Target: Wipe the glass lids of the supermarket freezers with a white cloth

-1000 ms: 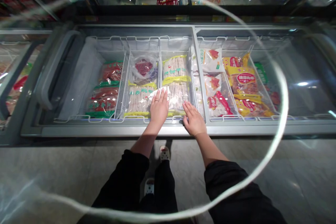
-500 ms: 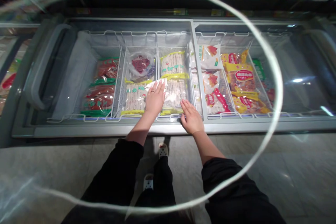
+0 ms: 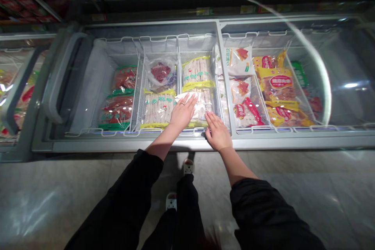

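My left hand lies flat, fingers stretched out, on a crumpled white tissue over the freezer's front middle part. It appears to press the tissue against the clear sliding lid. Beneath are clear packs of pale rolls with yellow edges, one pack to the left and another farther back. My right hand rests with its fingers extended at the front edge, beside the divider bar. Nothing shows in its grip.
The chest freezer has a curved grey handle at left. Wire baskets hold red meat packs, a bag of dark red food and yellow-red bags. Tiled floor lies below. A curved light streak crosses the right side.
The view has shifted so the freezer appears slightly farther right. My left hand has slid a little to the right with the tissue. My right hand stays by the divider.
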Demonstrator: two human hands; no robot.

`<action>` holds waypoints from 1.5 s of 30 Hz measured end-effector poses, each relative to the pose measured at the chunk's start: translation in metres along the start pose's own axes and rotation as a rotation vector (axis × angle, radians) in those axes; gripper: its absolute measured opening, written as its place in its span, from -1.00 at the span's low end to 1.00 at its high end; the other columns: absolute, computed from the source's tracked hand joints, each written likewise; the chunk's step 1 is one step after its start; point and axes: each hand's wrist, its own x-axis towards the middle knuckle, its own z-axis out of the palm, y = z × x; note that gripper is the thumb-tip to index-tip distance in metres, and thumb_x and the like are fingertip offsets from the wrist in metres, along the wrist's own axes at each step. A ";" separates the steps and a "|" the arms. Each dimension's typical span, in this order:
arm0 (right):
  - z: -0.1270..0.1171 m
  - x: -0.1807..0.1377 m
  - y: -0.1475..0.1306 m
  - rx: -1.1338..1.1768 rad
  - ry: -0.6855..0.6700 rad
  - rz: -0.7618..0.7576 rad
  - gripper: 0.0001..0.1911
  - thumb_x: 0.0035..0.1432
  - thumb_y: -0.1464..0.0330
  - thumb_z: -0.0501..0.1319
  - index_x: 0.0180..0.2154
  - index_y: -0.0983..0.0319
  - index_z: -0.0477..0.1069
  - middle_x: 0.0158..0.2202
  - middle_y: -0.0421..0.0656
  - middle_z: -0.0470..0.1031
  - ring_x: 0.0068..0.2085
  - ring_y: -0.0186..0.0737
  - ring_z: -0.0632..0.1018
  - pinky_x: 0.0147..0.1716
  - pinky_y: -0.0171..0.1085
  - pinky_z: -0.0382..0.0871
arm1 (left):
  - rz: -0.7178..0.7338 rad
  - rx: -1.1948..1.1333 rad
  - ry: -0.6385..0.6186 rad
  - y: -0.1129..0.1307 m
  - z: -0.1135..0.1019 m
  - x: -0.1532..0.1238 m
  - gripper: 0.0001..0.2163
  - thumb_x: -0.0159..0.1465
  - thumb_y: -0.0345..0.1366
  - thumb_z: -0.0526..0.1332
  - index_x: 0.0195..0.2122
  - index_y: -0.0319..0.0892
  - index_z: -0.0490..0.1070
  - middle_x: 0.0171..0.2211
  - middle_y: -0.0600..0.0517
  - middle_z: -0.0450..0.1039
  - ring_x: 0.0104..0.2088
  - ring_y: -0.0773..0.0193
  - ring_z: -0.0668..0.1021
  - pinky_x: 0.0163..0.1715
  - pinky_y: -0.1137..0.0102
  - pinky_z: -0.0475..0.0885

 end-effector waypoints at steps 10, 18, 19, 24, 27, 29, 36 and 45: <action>-0.006 0.002 -0.004 0.017 -0.029 0.016 -0.33 0.29 0.48 0.01 0.42 0.28 0.11 0.41 -0.01 0.19 0.43 -0.03 0.21 0.40 0.08 0.18 | 0.191 -0.009 -0.123 0.017 -0.004 -0.019 -0.52 0.50 -0.32 -0.02 0.43 -0.06 0.15 0.45 0.09 0.08 0.46 0.17 0.11 0.44 0.18 0.07; -0.005 0.001 -0.003 0.018 -0.031 0.018 -0.39 0.33 0.47 -0.02 0.39 0.35 0.17 0.43 -0.03 0.16 0.44 -0.09 0.18 0.44 -0.01 0.10 | -0.156 0.022 -0.029 0.013 0.002 -0.036 -0.49 0.51 -0.30 -0.04 0.47 -0.16 0.06 0.47 0.02 0.01 0.47 0.06 0.05 0.43 0.09 0.08; -0.005 0.001 -0.003 0.019 -0.032 0.018 -0.38 0.33 0.47 -0.03 0.39 0.34 0.16 0.43 -0.04 0.16 0.44 -0.09 0.18 0.44 -0.01 0.10 | -0.152 0.017 -0.057 0.020 0.004 -0.048 -0.49 0.50 -0.30 -0.03 0.47 -0.14 0.06 0.46 0.04 0.02 0.47 0.06 0.06 0.43 0.09 0.10; -0.004 -0.001 -0.002 0.018 -0.028 0.023 -0.37 0.33 0.47 -0.03 0.41 0.31 0.13 0.43 -0.04 0.15 0.44 -0.10 0.18 0.43 0.02 0.12 | 0.024 -0.050 -0.121 0.046 0.011 -0.060 -0.49 0.50 -0.29 -0.03 0.46 -0.02 0.09 0.45 0.11 0.05 0.47 0.15 0.08 0.44 0.15 0.09; -0.002 -0.001 -0.001 0.007 -0.017 0.028 -0.36 0.33 0.46 -0.04 0.41 0.32 0.11 0.44 -0.05 0.14 0.44 -0.11 0.18 0.44 -0.01 0.12 | 0.024 -0.066 -0.084 0.041 0.008 -0.047 -0.48 0.49 -0.31 0.00 0.47 0.03 0.07 0.44 0.13 0.07 0.46 0.19 0.10 0.44 0.19 0.09; -0.001 -0.001 -0.001 0.005 -0.004 0.026 -0.35 0.33 0.46 -0.04 0.42 0.30 0.08 0.45 -0.07 0.13 0.44 -0.11 0.18 0.44 -0.01 0.11 | -0.053 -0.049 -0.057 0.039 0.005 -0.051 -0.47 0.49 -0.31 0.00 0.48 0.01 0.04 0.45 0.11 0.05 0.46 0.17 0.10 0.44 0.18 0.09; -0.006 -0.016 -0.001 -0.003 0.087 0.107 -0.34 0.38 0.41 -0.09 0.46 0.31 -0.07 0.47 0.01 0.04 0.47 0.00 0.09 0.41 0.13 0.11 | -0.098 -0.049 -0.147 0.082 0.007 -0.100 -0.52 0.49 -0.33 -0.02 0.43 -0.09 0.19 0.41 0.03 0.16 0.44 0.09 0.18 0.39 0.16 0.21; -0.026 -0.022 0.059 -0.066 -0.032 0.033 -0.34 0.38 0.30 -0.06 0.44 0.36 0.01 0.48 0.04 0.01 0.48 0.03 0.05 0.43 0.16 0.00 | -0.113 -0.048 -0.109 0.063 0.003 -0.081 -0.53 0.51 -0.29 -0.04 0.44 0.01 0.14 0.44 0.16 0.06 0.45 0.26 0.12 0.43 0.25 0.13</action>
